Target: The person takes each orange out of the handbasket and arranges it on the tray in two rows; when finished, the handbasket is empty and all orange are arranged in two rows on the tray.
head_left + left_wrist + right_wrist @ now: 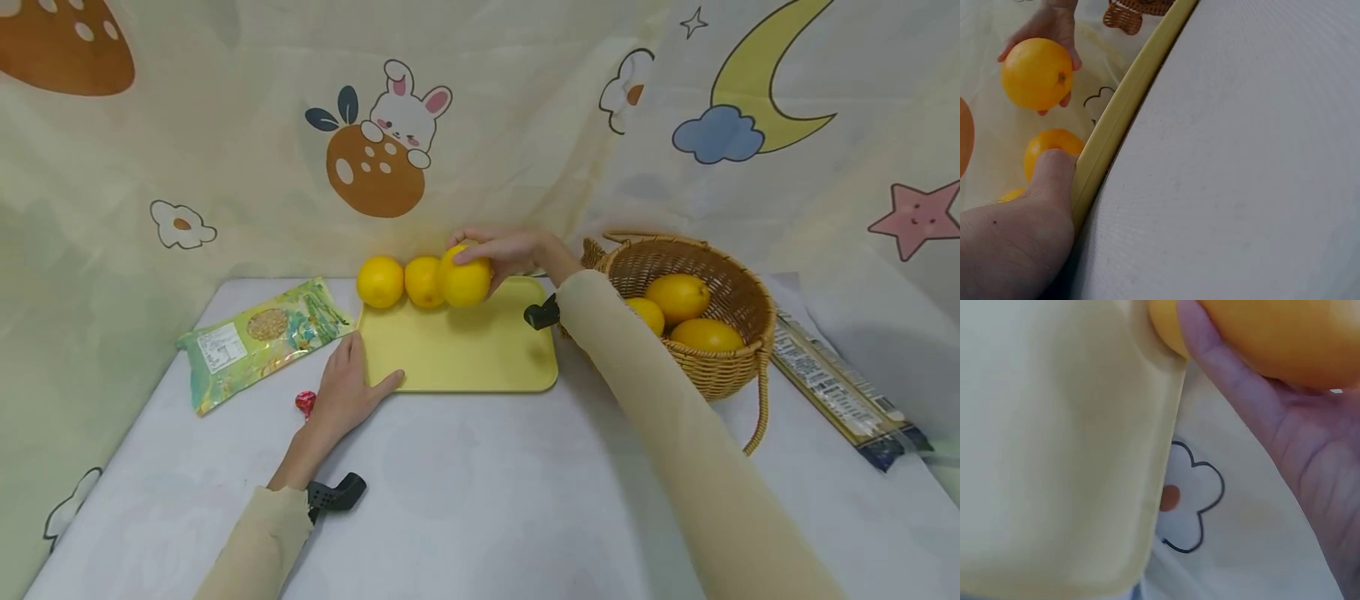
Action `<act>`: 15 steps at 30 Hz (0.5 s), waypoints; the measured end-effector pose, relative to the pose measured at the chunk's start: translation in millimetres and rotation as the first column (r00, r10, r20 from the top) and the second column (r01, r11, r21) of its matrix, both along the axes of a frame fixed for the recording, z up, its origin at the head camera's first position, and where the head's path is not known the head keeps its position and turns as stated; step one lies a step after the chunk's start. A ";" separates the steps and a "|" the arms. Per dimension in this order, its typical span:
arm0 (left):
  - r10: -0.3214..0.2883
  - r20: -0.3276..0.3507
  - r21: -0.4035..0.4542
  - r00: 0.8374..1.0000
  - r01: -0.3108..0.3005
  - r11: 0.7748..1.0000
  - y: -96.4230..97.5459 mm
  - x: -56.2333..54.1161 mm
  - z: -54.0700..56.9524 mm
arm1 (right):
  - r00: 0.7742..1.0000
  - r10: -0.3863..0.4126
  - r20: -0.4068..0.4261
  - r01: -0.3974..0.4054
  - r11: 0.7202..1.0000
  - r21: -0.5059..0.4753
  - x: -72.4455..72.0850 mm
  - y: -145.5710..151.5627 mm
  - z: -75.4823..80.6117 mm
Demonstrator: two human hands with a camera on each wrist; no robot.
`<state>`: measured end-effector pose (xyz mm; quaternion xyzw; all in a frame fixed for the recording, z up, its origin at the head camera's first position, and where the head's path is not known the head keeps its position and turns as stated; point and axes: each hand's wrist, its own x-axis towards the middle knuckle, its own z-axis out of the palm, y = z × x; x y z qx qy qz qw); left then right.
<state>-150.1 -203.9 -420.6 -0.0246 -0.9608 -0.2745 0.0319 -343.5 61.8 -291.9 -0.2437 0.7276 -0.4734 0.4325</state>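
Note:
In the head view my right hand (pixel 516 248) grips a round orange (pixel 467 279) over the back of a pale yellow tray (pixel 457 354). The left wrist view shows this same orange (pixel 1036 74) raised above another orange, with my fingers behind it. Two more oranges sit side by side along the tray's back edge, one orange (pixel 380 282) at the left corner and one orange (pixel 420 282) beside the held one. My left hand (pixel 347 390) rests at the tray's front left corner, fingers along the left side and thumb by the front rim.
At the right stands a wicker basket (pixel 723 379) with several yellow fruits (pixel 677 297) in it, its handle hanging down. A long flat packet (pixel 840 392) lies beyond it. Left of the tray are a green food bag (pixel 262 337) and a small red-wrapped candy (pixel 305 402). A printed cloth hangs behind.

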 end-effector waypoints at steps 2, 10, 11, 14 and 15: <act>0.000 -0.003 -0.001 1.000 0.000 1.000 -0.2 0.2 -0.5 | 1.000 -0.011 0.004 0.011 1.000 -0.024 -0.8 0.7 -4.6; 0.004 0.006 0.000 1.000 -0.004 1.000 -0.7 0.3 -1.8 | 0.995 -0.081 0.055 0.085 0.995 -0.056 -5.9 7.4 -22.8; 0.005 0.009 -0.001 1.000 -0.005 1.000 -0.7 0.2 -1.7 | 0.996 -0.082 0.044 0.084 0.995 -0.051 -6.6 7.6 -24.6; 0.006 0.005 -0.003 1.000 -0.006 1.000 -0.3 -0.3 -1.3 | 0.996 -0.081 0.025 0.082 0.996 -0.044 -8.7 7.3 -29.3; 0.005 0.002 -0.003 1.000 -0.005 1.000 -0.2 -0.7 -1.3 | 0.997 -0.081 0.019 0.082 0.996 -0.042 -9.4 7.1 -30.6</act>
